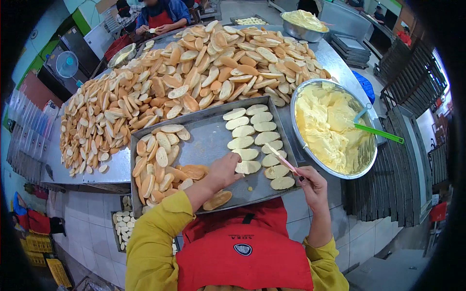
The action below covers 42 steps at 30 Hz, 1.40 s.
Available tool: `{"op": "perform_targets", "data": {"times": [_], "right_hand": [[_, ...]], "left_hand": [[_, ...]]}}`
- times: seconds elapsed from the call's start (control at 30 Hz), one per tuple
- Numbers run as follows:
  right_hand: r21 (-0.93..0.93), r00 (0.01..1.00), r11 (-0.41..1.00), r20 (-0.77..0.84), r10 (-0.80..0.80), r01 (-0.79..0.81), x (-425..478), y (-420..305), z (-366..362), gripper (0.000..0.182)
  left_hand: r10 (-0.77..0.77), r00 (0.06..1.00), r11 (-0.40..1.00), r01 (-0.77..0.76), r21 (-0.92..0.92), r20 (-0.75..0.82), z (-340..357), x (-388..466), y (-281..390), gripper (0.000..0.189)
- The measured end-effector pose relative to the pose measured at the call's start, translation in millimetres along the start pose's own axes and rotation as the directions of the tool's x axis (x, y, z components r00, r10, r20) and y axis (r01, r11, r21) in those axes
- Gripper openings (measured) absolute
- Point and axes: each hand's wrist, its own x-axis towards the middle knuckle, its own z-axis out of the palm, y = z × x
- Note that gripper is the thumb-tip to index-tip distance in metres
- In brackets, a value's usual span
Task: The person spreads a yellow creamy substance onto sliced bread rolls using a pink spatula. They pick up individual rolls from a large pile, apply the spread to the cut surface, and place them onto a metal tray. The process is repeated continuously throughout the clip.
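Note:
My left hand has its fingers and thumb around the left end of a cream-covered bread slice, low over the metal baking tray. In my right hand is a spreading knife with a pink handle; pale cream coats its blade, which points up and left over the tray. Two columns of coated slices lie in the tray's right part. Plain bread slices are heaped at its left end. Right of the tray stands a metal bowl of yellow cream.
A large pile of bread slices covers much of the metal table beyond the tray. A green-handled tool leans in the bowl. Another cream bowl stands at the back. Across the table, a person holds a slice. Stacked trays are at right.

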Motion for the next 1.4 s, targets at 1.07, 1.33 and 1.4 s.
{"op": "perform_targets", "data": {"times": [1.07, 1.33, 1.4], "right_hand": [[-0.102, 0.885, 0.887, 0.079, 0.458, -0.45, 70, -35, -92, 0.03], [-0.168, 0.804, 0.94, 0.488, 0.34, -0.296, 38, -42, 64, 0.029], [-0.206, 0.81, 0.936, 0.469, 0.352, -0.287, 38, -39, 70, 0.03]], "left_hand": [[-0.341, 0.924, 0.728, 0.143, -0.671, -0.174, -21, -133, -50, 0.034], [-0.245, 0.966, -0.275, 0.01, -0.961, 0.08, -68, -87, 14, 0.051], [-0.182, 0.98, -0.357, 0.012, -0.934, 0.082, -78, -94, 22, 0.055]]}}
